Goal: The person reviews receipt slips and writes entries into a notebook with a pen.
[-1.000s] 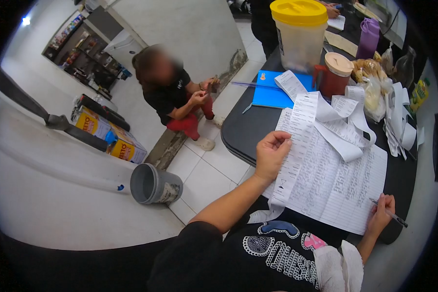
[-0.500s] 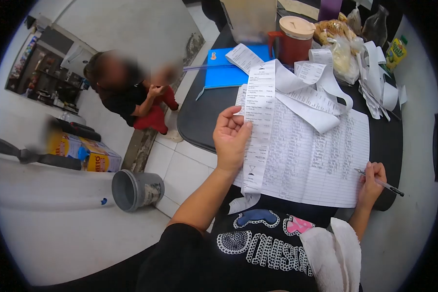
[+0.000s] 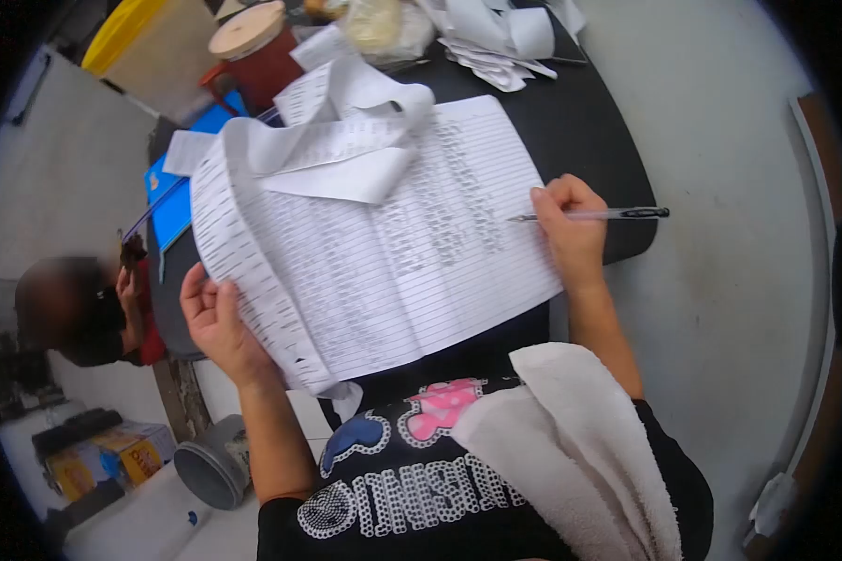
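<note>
My left hand (image 3: 217,323) is closed on the edge of a long printed receipt strip (image 3: 243,248), thumb in front. The strip curves down over the left page of an open lined notebook (image 3: 496,271), and its upper length lies in loose loops across the notebook's top. Handwritten columns cover much of both pages. At the right page's edge, my right hand (image 3: 575,224) grips a pen (image 3: 634,213) between thumb and fingers. The pen's tip points left over the writing; whether it touches the paper I cannot tell.
Beyond the notebook are a blue folder (image 3: 170,213), a red lidded mug (image 3: 257,61), a yellow-rimmed container (image 3: 159,47) and more receipts (image 3: 500,47) on the black table (image 3: 580,122). A person (image 3: 75,309) is at left, above a grey bucket (image 3: 210,467). A white towel (image 3: 571,421) hangs over my shirt.
My view has swung right and tilted, so the table appears further left. The pen tip has moved inward over the right page. My left hand still holds the receipt strip, which now bows outward.
</note>
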A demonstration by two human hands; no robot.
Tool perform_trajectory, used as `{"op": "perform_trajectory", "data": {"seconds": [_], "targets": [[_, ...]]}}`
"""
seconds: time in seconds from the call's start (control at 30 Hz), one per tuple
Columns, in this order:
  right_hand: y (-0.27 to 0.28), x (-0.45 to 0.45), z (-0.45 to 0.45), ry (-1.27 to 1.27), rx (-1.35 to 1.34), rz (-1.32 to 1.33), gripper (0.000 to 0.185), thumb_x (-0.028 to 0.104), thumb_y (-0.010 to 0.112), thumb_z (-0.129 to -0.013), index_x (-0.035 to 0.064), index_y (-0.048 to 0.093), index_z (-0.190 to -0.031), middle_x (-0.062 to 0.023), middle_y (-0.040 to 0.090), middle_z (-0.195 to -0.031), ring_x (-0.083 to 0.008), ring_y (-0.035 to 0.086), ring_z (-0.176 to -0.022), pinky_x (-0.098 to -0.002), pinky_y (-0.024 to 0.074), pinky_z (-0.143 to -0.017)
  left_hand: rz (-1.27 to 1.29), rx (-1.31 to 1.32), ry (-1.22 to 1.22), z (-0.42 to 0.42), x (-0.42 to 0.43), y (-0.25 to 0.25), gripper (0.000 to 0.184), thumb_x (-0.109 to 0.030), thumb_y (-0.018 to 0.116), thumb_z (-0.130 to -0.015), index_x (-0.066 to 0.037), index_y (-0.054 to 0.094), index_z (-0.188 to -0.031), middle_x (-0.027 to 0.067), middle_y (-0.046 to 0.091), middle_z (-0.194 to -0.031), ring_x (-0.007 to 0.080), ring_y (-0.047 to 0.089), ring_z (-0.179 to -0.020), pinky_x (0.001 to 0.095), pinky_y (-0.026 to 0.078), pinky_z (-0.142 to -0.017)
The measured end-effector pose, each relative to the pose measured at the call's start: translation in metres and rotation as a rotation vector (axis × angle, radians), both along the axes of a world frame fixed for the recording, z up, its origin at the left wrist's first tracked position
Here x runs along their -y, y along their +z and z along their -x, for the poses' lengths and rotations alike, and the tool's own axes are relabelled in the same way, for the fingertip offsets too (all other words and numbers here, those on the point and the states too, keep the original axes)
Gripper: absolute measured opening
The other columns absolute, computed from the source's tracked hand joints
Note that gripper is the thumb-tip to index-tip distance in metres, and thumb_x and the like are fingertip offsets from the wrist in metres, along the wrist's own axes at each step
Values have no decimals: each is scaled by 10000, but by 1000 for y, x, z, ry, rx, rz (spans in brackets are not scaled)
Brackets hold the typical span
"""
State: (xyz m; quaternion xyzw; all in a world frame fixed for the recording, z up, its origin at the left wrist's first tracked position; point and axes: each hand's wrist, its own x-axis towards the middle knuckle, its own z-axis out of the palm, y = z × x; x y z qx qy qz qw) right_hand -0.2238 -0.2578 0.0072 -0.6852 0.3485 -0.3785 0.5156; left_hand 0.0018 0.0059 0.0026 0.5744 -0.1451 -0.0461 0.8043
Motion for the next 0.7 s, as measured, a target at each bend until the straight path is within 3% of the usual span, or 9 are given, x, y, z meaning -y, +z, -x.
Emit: {"op": "perform_trajectory", "data": {"seconds": [0.37, 0.7], "targets": [[4, 1, -2, -4, -49, 37, 256, 32, 627, -764, 41, 451, -579, 30, 438, -544, -37, 355, -522, -215, 289, -464, -10, -1, -14, -4, 0, -4, 313, 52, 505, -816, 29, 429, -1119, 103, 585, -911, 125, 576, -840, 244, 469, -790], [24, 14, -5, 112, -83, -114, 267, 68, 628, -759, 58, 443, -565, 30, 437, -536, -36, 351, -513, -224, 278, -450, -20, -17, -39, -3, -1, -1, 313, 55, 498, -817, 31, 426, -1121, 115, 586, -931, 134, 576, -862, 254, 463, -810]]}}
